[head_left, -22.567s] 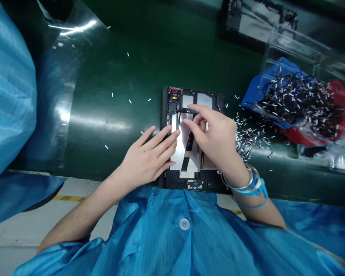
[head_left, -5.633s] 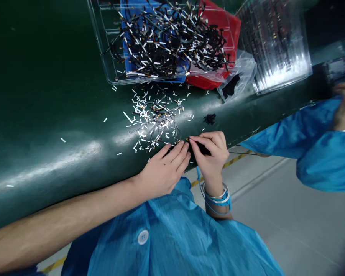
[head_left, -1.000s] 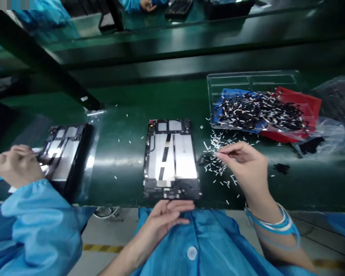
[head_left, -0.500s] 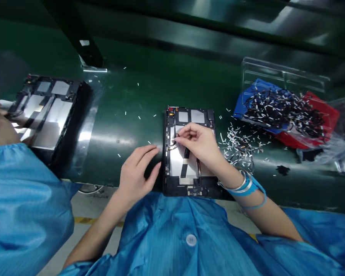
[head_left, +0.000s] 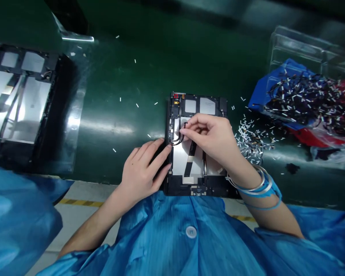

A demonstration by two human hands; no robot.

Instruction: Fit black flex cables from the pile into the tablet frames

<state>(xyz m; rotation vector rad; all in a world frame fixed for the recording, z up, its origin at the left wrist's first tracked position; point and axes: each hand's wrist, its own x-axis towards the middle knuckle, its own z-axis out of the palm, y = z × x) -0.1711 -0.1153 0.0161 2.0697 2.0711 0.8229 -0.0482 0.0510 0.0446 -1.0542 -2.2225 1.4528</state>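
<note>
An opened tablet-like device (head_left: 179, 163) lies on the green table in front of me, its silvery battery area and black frame exposed. Over its left part my right hand (head_left: 209, 132) pinches a thin black cable (head_left: 176, 142) between thumb and fingertips. The cable curves toward the device's left edge. At that edge rests my left hand (head_left: 146, 165), fingers stretched out, with the index fingertip touching the frame near the cable's end. A dark flat ribbon (head_left: 189, 163) runs down the middle of the device, partly behind my right hand.
A second opened device (head_left: 20, 99) lies at the left, beside a co-worker's blue sleeve (head_left: 17, 214). On the right, a pile of black cables (head_left: 307, 96) sits on blue and red pieces near a clear plastic tray (head_left: 299, 42). Small white scraps (head_left: 250, 136) are scattered nearby.
My left hand has moved right, onto the device's left edge. My right hand still pinches the cable. The view has shifted, and the co-worker's hand has left the picture.
</note>
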